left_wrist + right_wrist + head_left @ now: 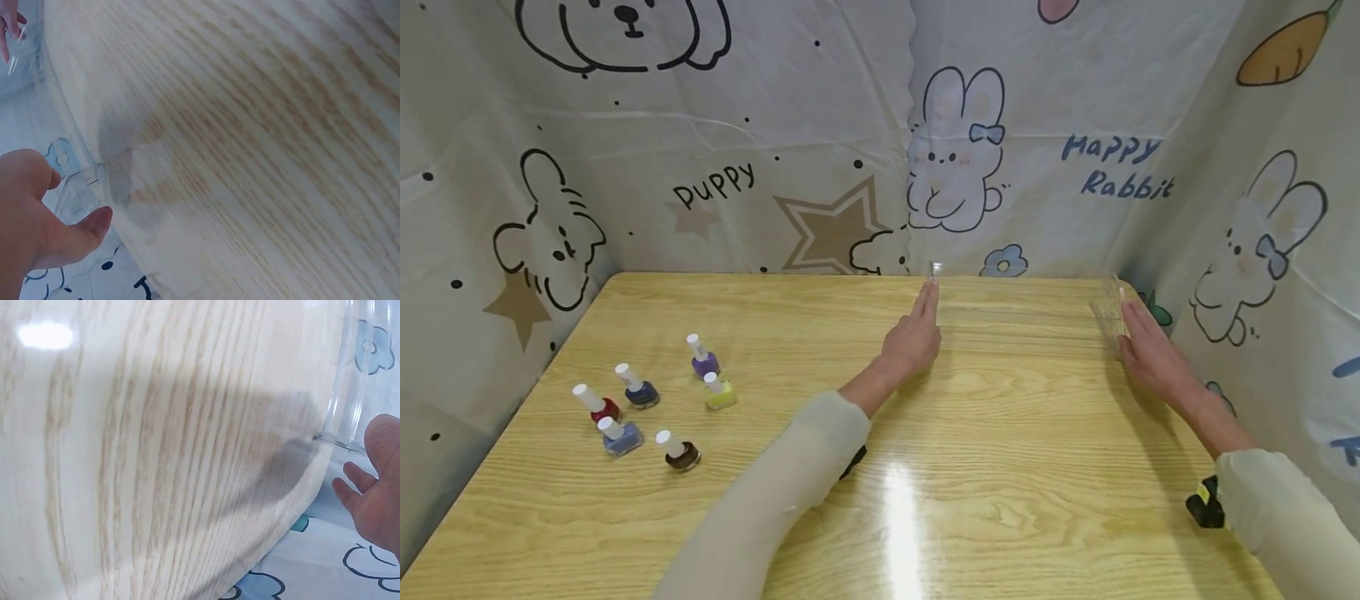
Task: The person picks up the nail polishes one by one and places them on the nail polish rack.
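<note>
A clear plastic rack (1107,315) with thin see-through bars and end panels spans the far right part of the table. My left hand (913,337) lies along its left end with fingers straight, pointing to the back. At the opposite end my right hand (1150,350) rests flat against the outer side of the end panel. In the left wrist view, the thumb and fingers of my left hand (37,219) are spread beside the rack's corner (81,181). The right wrist view has my right hand (381,500) next to the rack's end (347,400), fingers extended.
Several nail polish bottles with white caps stand on the left of the wooden table (1000,467), among them purple (705,364), yellow (721,394), red (604,408) and dark brown (682,455) ones. A printed cloth (820,108) hangs behind and along both sides.
</note>
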